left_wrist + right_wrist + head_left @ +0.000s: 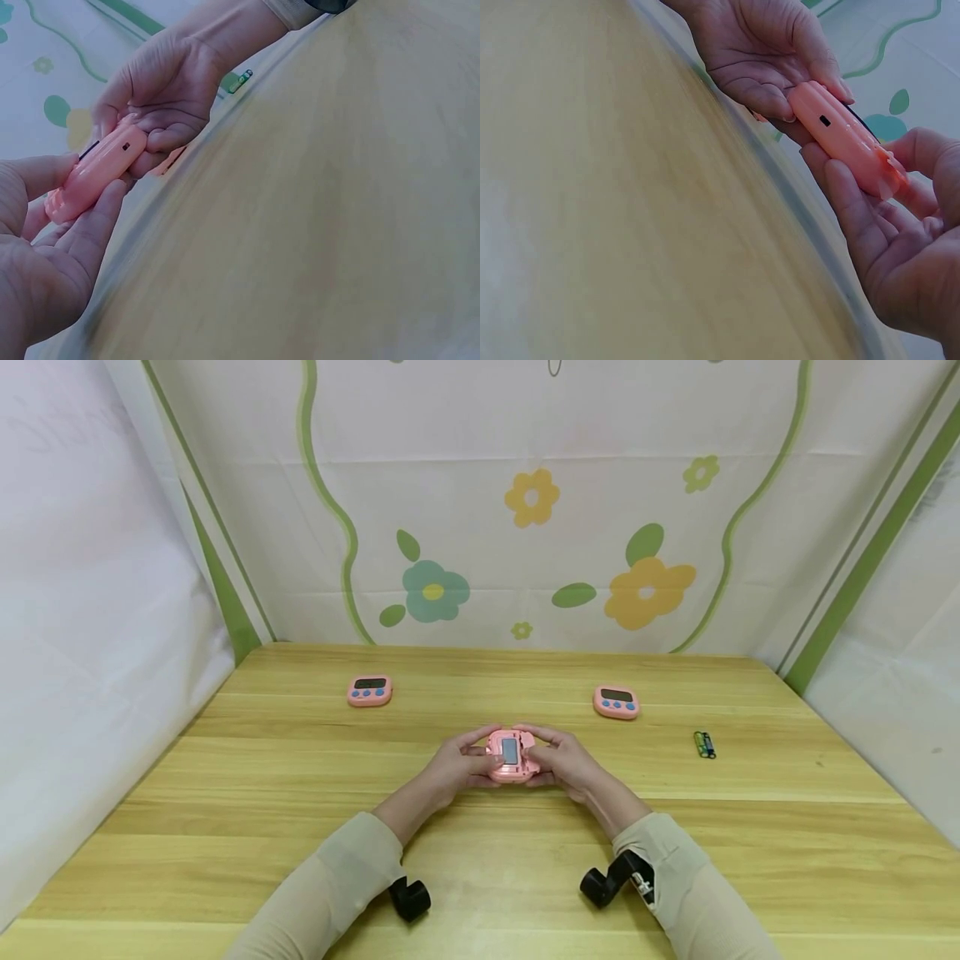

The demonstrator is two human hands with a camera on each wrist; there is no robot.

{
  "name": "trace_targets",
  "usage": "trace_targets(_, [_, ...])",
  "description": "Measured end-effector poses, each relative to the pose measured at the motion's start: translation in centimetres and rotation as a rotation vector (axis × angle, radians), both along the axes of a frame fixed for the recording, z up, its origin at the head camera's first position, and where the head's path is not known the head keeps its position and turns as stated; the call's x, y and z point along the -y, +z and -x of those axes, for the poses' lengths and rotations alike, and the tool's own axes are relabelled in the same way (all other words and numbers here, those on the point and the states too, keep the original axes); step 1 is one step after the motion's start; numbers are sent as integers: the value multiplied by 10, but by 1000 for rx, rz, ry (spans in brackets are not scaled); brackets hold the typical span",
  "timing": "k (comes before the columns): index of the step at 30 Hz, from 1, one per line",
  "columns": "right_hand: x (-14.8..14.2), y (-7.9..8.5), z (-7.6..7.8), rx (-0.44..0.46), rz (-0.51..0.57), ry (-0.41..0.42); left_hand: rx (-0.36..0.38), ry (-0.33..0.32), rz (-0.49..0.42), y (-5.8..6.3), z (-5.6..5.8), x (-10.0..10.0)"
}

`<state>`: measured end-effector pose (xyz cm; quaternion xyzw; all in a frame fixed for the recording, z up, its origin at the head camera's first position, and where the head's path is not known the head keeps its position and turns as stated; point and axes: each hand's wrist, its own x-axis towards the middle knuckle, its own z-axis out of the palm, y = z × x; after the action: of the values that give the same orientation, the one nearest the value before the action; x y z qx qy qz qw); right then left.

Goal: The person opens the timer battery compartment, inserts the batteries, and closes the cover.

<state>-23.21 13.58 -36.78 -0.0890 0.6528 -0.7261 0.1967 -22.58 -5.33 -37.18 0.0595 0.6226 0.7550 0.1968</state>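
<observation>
Both hands hold a pink digital timer (512,775) above the middle of the table, its side with a grey rectangle turned toward the head camera. The left hand (456,766) grips the timer's left end between thumb and fingers. At the other end, the right hand (567,766) has its thumb on a pink flap (528,740) that stands out from the casing. In the right wrist view the flap (891,176) sticks out beside the right thumb. A small dark slot (126,146) shows in the timer's edge in the left wrist view.
Two more pink timers with blue buttons lie farther back, one at the left (370,692) and one at the right (617,702). Two small batteries (704,745) lie side by side on the wooden table (495,860) at the right. A flowered cloth (480,543) hangs behind.
</observation>
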Motion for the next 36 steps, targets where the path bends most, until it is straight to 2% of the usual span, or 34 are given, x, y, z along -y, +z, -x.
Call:
trace_targets(7, [-4,2,1,11,-15,33,6,9,-12,0,0,0])
trace_targets(11, [-5,3,1,-3,-27,23,18,17,-32,-1,1,1])
trace_targets(19, [-5,3,3,-78,-88,-84,33,18,-55,-1,1,1])
trace_targets(25, [-4,3,5,-75,-151,-192,36,23,-58,-2,2,1])
trace_targets(29, [-6,4,7,-70,-166,-236,37,29,-61,-2,2,2])
trace_targets(36, [-12,7,7,-77,-73,-173,35,33,-57,-1,1,2])
